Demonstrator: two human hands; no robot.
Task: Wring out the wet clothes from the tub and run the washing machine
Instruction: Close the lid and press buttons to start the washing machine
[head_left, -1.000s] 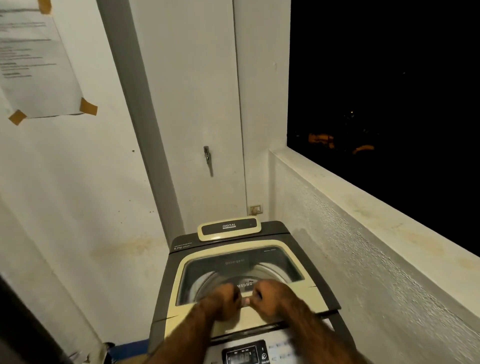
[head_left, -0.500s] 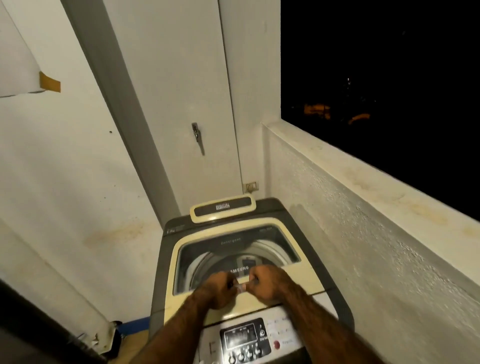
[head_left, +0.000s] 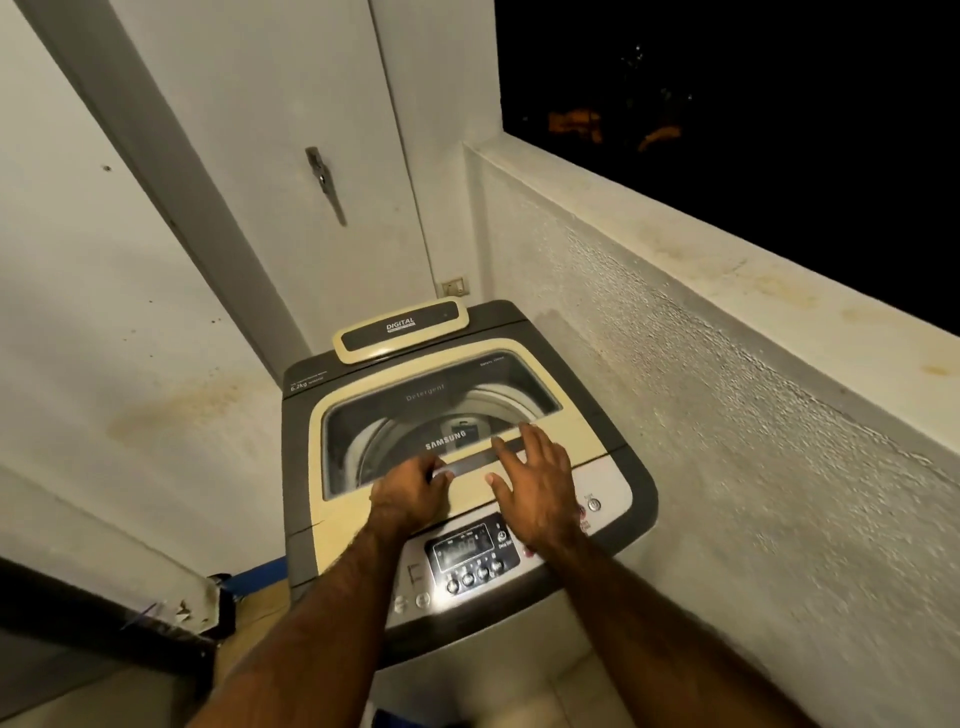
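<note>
The left hand (head_left: 410, 488) curls its fingers into the lid handle (head_left: 475, 461) of the closed Samsung washing machine (head_left: 300, 415), which stands in the corner beside the parapet wall (head_left: 727, 395). The right hand (head_left: 535, 483) lies spread, fingers straight, over that handle.

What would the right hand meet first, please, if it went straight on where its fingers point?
Probably the lid's glass window: the right hand is open over the lid's front frame, fingers pointing toward the washing machine's back. Its height is unclear.
</note>
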